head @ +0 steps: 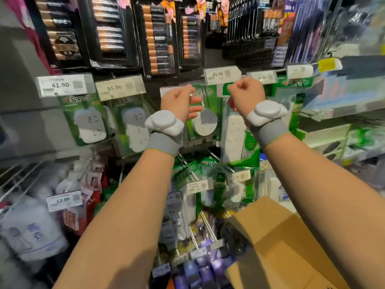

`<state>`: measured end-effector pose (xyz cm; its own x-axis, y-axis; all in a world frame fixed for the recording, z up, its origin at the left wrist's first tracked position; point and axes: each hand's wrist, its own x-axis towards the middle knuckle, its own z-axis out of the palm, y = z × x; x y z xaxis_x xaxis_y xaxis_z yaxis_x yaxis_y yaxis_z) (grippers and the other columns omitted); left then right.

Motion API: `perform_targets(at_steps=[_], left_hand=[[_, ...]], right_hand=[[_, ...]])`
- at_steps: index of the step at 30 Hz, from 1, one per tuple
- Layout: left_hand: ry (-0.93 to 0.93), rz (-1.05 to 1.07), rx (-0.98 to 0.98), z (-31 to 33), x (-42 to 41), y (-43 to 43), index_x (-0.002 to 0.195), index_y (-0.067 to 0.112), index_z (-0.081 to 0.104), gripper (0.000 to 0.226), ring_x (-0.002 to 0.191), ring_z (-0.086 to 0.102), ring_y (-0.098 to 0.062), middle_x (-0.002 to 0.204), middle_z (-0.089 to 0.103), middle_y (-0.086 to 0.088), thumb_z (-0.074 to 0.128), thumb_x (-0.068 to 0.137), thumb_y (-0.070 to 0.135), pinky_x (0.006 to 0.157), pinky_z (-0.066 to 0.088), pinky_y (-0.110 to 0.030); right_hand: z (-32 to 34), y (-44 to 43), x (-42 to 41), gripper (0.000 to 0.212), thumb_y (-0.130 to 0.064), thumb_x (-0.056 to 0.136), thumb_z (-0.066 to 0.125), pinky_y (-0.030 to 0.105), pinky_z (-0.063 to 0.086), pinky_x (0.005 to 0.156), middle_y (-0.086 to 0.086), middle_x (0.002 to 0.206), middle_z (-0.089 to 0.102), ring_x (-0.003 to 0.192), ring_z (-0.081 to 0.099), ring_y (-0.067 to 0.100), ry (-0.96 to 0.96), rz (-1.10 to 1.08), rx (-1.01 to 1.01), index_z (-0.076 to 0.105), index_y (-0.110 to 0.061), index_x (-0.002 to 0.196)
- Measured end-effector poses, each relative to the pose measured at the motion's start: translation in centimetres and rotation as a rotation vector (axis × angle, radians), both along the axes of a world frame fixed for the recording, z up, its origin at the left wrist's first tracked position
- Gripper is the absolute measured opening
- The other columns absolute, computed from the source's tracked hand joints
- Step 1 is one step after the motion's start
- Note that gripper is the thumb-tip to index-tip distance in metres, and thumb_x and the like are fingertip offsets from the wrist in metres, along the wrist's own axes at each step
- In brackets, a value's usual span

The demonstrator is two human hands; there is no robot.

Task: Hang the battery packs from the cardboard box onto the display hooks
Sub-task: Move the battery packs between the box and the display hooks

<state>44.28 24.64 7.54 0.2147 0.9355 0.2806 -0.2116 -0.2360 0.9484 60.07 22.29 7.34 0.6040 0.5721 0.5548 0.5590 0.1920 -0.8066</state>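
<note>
Item 1. Battery packs: black cards of copper-and-black cells, hanging in rows across the top of the frame, from upper left to upper right.

Item 2. Brown cardboard box: lower right corner, flaps open (its inside shows only in part).

Item 3. Left hand: raised at frame centre, against a green-and-clear pack holding a round white socket. The lower fingers lie loosely straight; whether thumb and forefinger pinch the pack's top cannot be told.

Item 4. Right hand: raised right of centre, just under the white price label reading 85.90. Its fingers are curled tight; whether they grasp anything cannot be told.

Item 5. Green pack with a long white power strip: hanging below the right hand.
</note>
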Motion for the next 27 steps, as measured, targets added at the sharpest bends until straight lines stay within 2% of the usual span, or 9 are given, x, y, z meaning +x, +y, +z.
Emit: perform_targets(at_steps=[4,6,8,11,14,17,20,23,27], left_hand=[[0.065,-0.06,-0.018,-1.7,1.9,-0.8,0.092,0.011,0.058,0.016,0.042,0.055,-0.008,0.07,0.063,-0.002,0.047,0.1,0.02,0.041,0.042,-0.018],[0.077,-0.121,-0.05,-3.4,3.8,-1.6,0.084,0.014,0.056,0.02,0.037,0.052,-0.008,0.061,0.063,0.0,0.046,0.1,0.02,0.04,0.04,-0.018],[0.07,-0.179,-0.1,-4.4,4.9,-2.5,0.077,0.014,0.052,0.024,0.034,0.047,-0.009,0.052,0.059,0.001,0.046,0.1,0.017,0.037,0.034,-0.017],[0.111,-0.242,-0.168,-6.6,7.6,-3.0,0.077,0.014,0.05,0.023,0.03,0.048,-0.008,0.06,0.057,-0.004,0.047,0.099,0.017,0.034,0.033,-0.013],[0.152,-0.278,-0.195,-8.8,9.5,-3.7,0.077,0.015,0.05,0.022,0.033,0.048,-0.01,0.06,0.057,-0.004,0.046,0.098,0.017,0.037,0.033,-0.015],[0.186,-0.365,-0.252,-10.7,12.5,-4.8,0.078,0.013,0.05,0.021,0.033,0.045,-0.01,0.052,0.057,-0.001,0.046,0.098,0.016,0.037,0.031,-0.016],[0.238,-0.39,-0.268,-12.2,14.8,-5.0,0.077,0.015,0.052,0.022,0.034,0.052,-0.008,0.054,0.062,0.001,0.047,0.098,0.018,0.037,0.037,-0.016],[0.247,-0.433,-0.31,-13.9,17.5,-5.3,0.075,0.016,0.052,0.025,0.033,0.052,-0.009,0.054,0.061,0.001,0.046,0.099,0.02,0.036,0.036,-0.013],[0.347,-0.5,-0.379,-16.1,22.0,-6.3,0.075,0.018,0.047,0.027,0.033,0.049,-0.007,0.067,0.055,-0.001,0.041,0.101,0.023,0.037,0.035,-0.012]], right_hand=[[-2.3,-2.7,1.2,0.016,-0.011,0.083,0.054,0.029,0.041,0.049,0.018,0.064,0.054,0.04,0.053,0.009,0.043,-0.016,-0.018,0.053,-0.006,0.068],[-3.8,-4.4,2.5,0.017,-0.01,0.083,0.054,0.028,0.042,0.05,0.018,0.061,0.055,0.038,0.051,0.007,0.04,-0.077,-0.059,0.055,-0.002,0.068],[-5.1,-5.4,3.6,0.017,-0.017,0.078,0.056,0.032,0.046,0.054,0.016,0.059,0.056,0.043,0.054,0.012,0.071,-0.13,-0.091,0.055,-0.007,0.063],[-7.6,-6.9,5.9,0.018,-0.025,0.07,0.057,0.039,0.049,0.056,0.015,0.059,0.058,0.052,0.055,0.023,0.13,-0.215,-0.129,0.051,-0.016,0.055],[-10.5,-8.8,7.4,0.017,-0.024,0.067,0.054,0.034,0.04,0.05,0.016,0.057,0.046,0.051,0.046,0.02,0.174,-0.245,-0.131,0.054,-0.008,0.06],[-13.4,-10.4,10.7,0.025,-0.026,0.065,0.053,0.037,0.044,0.05,0.018,0.06,0.048,0.05,0.047,0.022,0.226,-0.306,-0.182,0.054,-0.001,0.061],[-15.6,-11.7,13.8,0.019,-0.031,0.063,0.054,0.044,0.049,0.054,0.016,0.059,0.046,0.048,0.048,0.018,0.256,-0.342,-0.222,0.044,-0.019,0.053],[-17.7,-12.9,17.1,0.022,-0.037,0.059,0.052,0.051,0.051,0.056,0.014,0.055,0.048,0.052,0.047,0.02,0.274,-0.366,-0.288,0.042,-0.02,0.048],[-18.7,-15.3,18.4,0.018,-0.014,0.079,0.052,0.032,0.044,0.041,0.015,0.054,0.05,0.035,0.049,0.017,0.372,-0.399,-0.31,0.047,-0.014,0.062]])
